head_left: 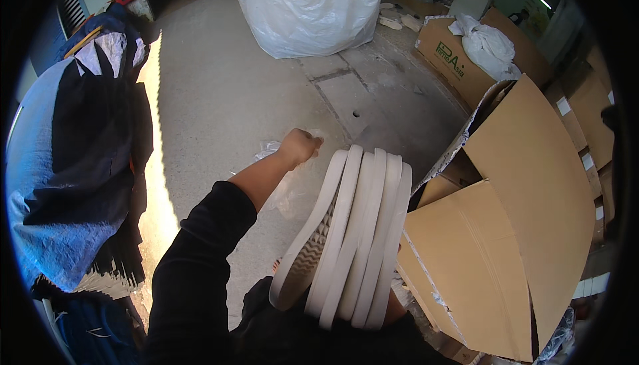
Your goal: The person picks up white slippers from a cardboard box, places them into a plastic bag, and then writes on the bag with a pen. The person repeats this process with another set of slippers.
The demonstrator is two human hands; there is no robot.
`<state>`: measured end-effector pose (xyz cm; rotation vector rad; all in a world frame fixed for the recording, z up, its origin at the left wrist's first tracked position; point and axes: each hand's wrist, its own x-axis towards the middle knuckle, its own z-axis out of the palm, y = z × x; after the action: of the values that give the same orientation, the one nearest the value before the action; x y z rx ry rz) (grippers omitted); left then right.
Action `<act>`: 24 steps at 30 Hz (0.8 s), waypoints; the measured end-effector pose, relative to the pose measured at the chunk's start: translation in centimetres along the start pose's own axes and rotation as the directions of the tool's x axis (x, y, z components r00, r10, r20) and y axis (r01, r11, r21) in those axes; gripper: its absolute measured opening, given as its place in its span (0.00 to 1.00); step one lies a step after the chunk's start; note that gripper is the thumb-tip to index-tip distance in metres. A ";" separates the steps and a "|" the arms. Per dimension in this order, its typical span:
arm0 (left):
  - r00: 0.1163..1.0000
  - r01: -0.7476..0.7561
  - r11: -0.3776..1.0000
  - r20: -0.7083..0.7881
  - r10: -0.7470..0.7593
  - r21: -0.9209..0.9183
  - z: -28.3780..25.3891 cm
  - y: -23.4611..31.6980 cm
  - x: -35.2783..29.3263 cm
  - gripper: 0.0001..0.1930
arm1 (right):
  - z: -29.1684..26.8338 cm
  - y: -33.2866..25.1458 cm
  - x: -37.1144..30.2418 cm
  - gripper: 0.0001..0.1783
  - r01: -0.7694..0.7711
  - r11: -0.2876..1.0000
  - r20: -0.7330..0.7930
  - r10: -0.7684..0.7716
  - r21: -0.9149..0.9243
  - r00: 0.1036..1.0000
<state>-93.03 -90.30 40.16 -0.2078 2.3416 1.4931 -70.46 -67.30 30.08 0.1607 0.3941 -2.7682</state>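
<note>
My left hand [301, 148] reaches out ahead with its fingers closed. Thin clear plastic [291, 195], apparently a bag, shows around and below this hand and seems pinched in its fingers. A stack of several off-white shoe soles [363, 232] stands on edge against my front. The leftmost sole has its zigzag tread showing. My right hand [397, 307] supports the stack from its right side and from behind; only a bit of skin shows, and the soles hide its fingers.
Large open cardboard boxes [466, 252] stand close on my right. Farther right, another box [446, 52] has a white plastic bag [489, 45] on it. A big white sack [306, 5] stands ahead. Blue and black covers [80, 165] drape a pile at left. Loose soles [393, 22] lie beyond the sack.
</note>
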 end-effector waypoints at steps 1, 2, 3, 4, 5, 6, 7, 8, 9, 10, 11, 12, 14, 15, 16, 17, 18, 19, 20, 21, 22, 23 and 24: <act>0.996 -0.056 0.998 0.074 0.057 -0.010 1.0 1.1 2.5 0.16 | -0.1 -0.1 1.3 0.37 0.020 1.000 -0.011 -0.020 0.018 1.000; 0.966 -0.181 0.983 0.190 0.175 0.016 1.4 2.5 4.8 0.15 | -0.2 -0.2 2.9 0.37 0.051 0.998 -0.016 -0.050 0.035 0.999; 0.910 -0.302 0.953 0.305 0.281 0.024 1.7 4.1 6.9 0.14 | -0.3 -0.5 4.8 0.37 0.073 0.996 -0.018 -0.073 0.054 0.997; 0.856 -0.364 0.930 0.410 0.314 0.048 1.8 5.7 8.6 0.14 | -0.5 -0.9 6.7 0.37 0.093 0.993 -0.018 -0.092 0.068 0.996; 0.851 -0.310 0.950 0.436 0.291 -0.029 1.1 7.2 10.3 0.12 | -0.7 -1.3 8.6 0.37 0.106 0.991 -0.012 -0.105 0.079 0.994; 0.817 -0.426 0.897 0.478 0.323 0.121 0.6 8.7 11.8 0.11 | -1.0 -1.6 10.4 0.37 0.119 0.989 -0.013 -0.118 0.088 0.993; 0.782 -0.540 0.792 0.518 0.346 0.286 0.3 10.2 13.5 0.11 | -1.4 -2.0 12.5 0.37 0.126 0.986 -0.014 -0.126 0.109 0.992; 0.744 -0.640 0.630 0.560 0.365 0.440 0.4 11.6 15.2 0.10 | -1.9 -2.7 14.8 0.37 0.126 0.984 -0.008 -0.127 0.129 0.992; 0.654 -0.754 0.473 0.589 0.475 0.455 1.1 12.6 16.7 0.10 | -2.4 -3.4 17.2 0.36 0.130 0.981 -0.001 -0.131 0.143 0.991; 0.539 -0.836 0.277 0.617 0.573 0.473 2.0 13.4 18.1 0.10 | -2.9 -4.4 19.8 0.36 0.134 0.979 0.011 -0.137 0.151 0.991; 0.415 -0.873 0.080 0.646 0.641 0.482 2.7 14.2 19.6 0.10 | -3.4 -5.5 22.4 0.36 0.126 0.979 0.019 -0.130 0.163 0.991; 0.346 -0.890 0.016 0.653 0.673 0.455 2.7 15.6 21.8 0.10 | -3.7 -6.9 25.2 0.36 0.113 0.978 0.029 -0.120 0.175 0.992; 0.227 -0.913 -0.094 0.686 0.692 0.397 2.3 18.2 25.6 0.11 | -3.7 -9.7 30.1 0.36 0.094 0.975 0.041 -0.104 0.202 0.994; 0.231 -0.890 -0.178 0.750 0.620 0.421 2.5 19.5 27.2 0.11 | -3.7 -11.2 32.2 0.36 0.082 0.974 0.047 -0.094 0.212 0.994; 0.179 -0.888 -0.233 0.766 0.617 0.395 2.4 21.2 29.1 0.11 | -3.2 -12.7 34.5 0.36 0.083 0.971 0.056 -0.098 0.222 0.994; 0.159 -0.877 -0.286 0.795 0.586 0.386 2.4 22.7 30.6 0.11 | -2.9 -14.2 36.6 0.36 0.084 0.969 0.067 -0.102 0.233 0.993; 0.143 -0.860 -0.339 0.817 0.558 0.382 2.2 24.0 32.2 0.11 | -2.5 -15.8 38.7 0.36 0.077 0.970 0.081 -0.098 0.230 0.992; 0.118 -0.871 -0.323 0.796 0.594 0.370 2.1 25.0 33.7 0.10 | -2.1 -17.2 40.6 0.36 0.072 0.971 0.093 -0.096 0.229 0.991; 0.231 -0.888 -0.160 0.721 0.653 0.430 2.2 26.1 35.7 0.10 | -1.9 -18.4 42.6 0.36 0.063 0.970 0.109 -0.091 0.233 0.990; 0.322 -0.887 -0.001 0.619 0.717 0.462 2.4 27.3 38.1 0.10 | -1.7 -19.8 44.7 0.36 0.043 0.971 0.119 -0.073 0.236 0.990; 0.413 -0.869 0.160 0.508 0.756 0.469 2.5 28.2 40.5 0.09 | -1.5 -21.0 46.5 0.35 0.038 0.973 0.130 -0.069 0.230 0.989; 0.470 -0.820 0.197 0.436 0.767 0.538 2.2 29.5 43.6 0.09 | -1.2 -22.3 48.6 0.35 0.007 0.968 0.216 -0.063 0.251 0.974; 0.516 -0.762 0.234 0.350 0.782 0.604 1.9 30.9 46.9 0.08 | -0.9 -23.7 50.8 0.35 0.030 0.983 0.129 -0.054 0.183 0.990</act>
<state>-145.64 -72.15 48.23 1.3768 2.9848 0.6373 -126.14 -61.63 27.16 0.0096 0.1131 -2.8337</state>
